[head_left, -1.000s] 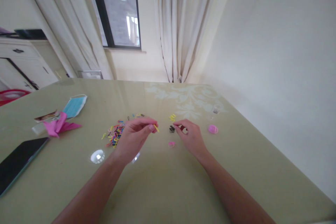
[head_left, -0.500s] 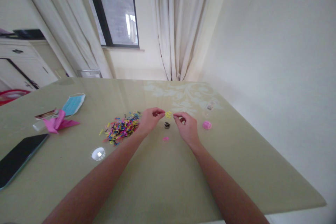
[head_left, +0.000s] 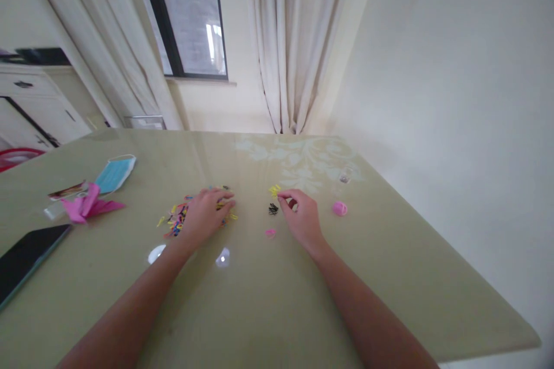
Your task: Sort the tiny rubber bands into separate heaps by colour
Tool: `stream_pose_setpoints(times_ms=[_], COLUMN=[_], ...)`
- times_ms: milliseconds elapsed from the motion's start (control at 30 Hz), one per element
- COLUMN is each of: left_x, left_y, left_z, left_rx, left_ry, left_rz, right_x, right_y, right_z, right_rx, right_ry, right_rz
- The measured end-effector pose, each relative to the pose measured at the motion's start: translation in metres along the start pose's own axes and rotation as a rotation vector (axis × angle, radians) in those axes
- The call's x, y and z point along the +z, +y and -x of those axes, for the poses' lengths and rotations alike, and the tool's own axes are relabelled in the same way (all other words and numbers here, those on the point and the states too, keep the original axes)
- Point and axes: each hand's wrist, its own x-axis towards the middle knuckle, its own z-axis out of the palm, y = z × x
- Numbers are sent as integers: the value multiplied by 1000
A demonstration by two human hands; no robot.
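Observation:
My left hand [head_left: 205,213] lies over a loose pile of small multicoloured rubber bands [head_left: 176,220], its fingers apart and hiding much of the pile. To its right, my right hand [head_left: 303,212] is closed in a pinch, thumb against index finger. Its fingertips are beside a little heap of yellow bands [head_left: 274,189]; anything between them is too small to make out. Just nearer to me is a heap of black bands [head_left: 273,209], and below that are a few pink bands [head_left: 270,233].
A round pink object [head_left: 340,208] and a small clear container [head_left: 345,176] stand to the right. On the left are a phone [head_left: 32,256], a pink folded-paper figure [head_left: 90,205] and a blue face mask [head_left: 115,174]. A wall [head_left: 454,98] flanks the table's right side.
My left hand has moved left from the yellow heap onto the multicoloured pile, and its fingers have spread. My right hand has shifted slightly left and stays pinched.

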Motion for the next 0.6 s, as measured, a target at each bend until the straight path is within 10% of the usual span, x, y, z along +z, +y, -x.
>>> stream_pose_setpoints(times_ms=[267, 600], left_x=[10, 5], left_y=[25, 29], left_z=[13, 10], left_rx=[32, -23], left_ry=[-76, 47], left_rz=[-259, 104], right_x=[-2, -3], right_y=[-14, -15], right_z=[7, 8], right_rx=[-98, -98], right_ry=[-53, -58], right_rz=[86, 43])
